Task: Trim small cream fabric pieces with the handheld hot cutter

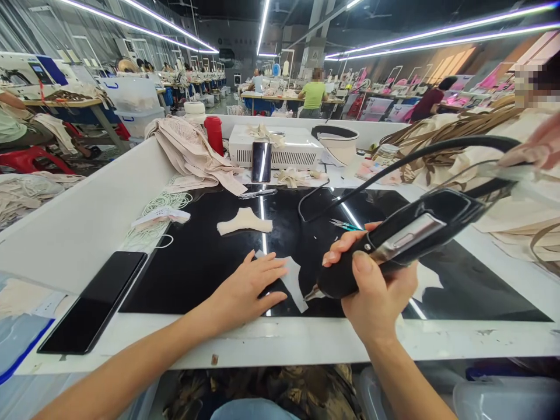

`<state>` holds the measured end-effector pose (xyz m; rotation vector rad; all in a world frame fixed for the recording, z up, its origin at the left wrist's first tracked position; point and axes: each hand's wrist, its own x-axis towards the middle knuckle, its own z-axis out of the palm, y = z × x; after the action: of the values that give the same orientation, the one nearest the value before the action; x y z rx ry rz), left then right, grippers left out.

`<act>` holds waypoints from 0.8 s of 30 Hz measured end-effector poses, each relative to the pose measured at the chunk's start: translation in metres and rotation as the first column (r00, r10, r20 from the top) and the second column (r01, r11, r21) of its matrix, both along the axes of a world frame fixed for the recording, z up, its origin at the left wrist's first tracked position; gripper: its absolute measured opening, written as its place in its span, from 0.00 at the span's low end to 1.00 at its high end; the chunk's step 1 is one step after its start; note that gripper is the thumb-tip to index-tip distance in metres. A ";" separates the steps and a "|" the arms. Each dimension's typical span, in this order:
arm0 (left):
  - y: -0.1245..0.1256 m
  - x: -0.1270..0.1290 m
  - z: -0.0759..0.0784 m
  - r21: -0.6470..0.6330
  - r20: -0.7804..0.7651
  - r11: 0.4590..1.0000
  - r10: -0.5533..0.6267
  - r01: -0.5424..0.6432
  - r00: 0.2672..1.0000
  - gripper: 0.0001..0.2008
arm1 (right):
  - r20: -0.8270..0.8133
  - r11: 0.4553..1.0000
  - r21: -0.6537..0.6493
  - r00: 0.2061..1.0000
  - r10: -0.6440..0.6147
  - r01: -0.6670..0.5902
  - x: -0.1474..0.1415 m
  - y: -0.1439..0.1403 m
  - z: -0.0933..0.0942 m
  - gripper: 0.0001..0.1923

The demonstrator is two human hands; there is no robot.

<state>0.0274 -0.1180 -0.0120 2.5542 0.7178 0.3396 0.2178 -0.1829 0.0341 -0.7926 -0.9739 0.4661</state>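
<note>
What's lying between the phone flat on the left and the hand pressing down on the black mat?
In the head view, only bare black mat lies between the phone and the left hand.

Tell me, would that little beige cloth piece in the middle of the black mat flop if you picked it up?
Probably, yes. The beige cloth piece lies thin and flat on the black mat, so it likely droops, seems light, and would slide rather than roll.

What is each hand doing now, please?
Left hand: open, flat on the fabric piece.
Right hand: closed around the black corded hand tool.
</note>
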 end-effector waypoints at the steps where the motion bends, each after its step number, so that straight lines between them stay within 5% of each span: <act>1: 0.001 -0.001 -0.001 0.002 0.014 1.000 0.011 -0.011 1.000 0.18 | 0.013 1.000 0.004 1.000 -0.026 0.026 0.004 0.001 0.000 0.17; 10: 0.001 -0.001 0.000 0.092 0.139 0.994 -0.068 0.056 0.988 0.10 | 0.083 0.948 0.045 0.944 -0.318 0.315 0.031 0.016 0.006 0.15; 24: -0.002 0.001 -0.003 0.079 0.177 0.992 -0.115 0.102 0.977 0.09 | -0.004 0.997 0.029 0.997 -0.077 0.077 -0.007 0.012 0.002 0.18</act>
<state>0.0286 -0.1198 -0.0151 2.5725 0.5050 0.5613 0.2111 -0.1705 0.0365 -0.8001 -0.9416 0.3857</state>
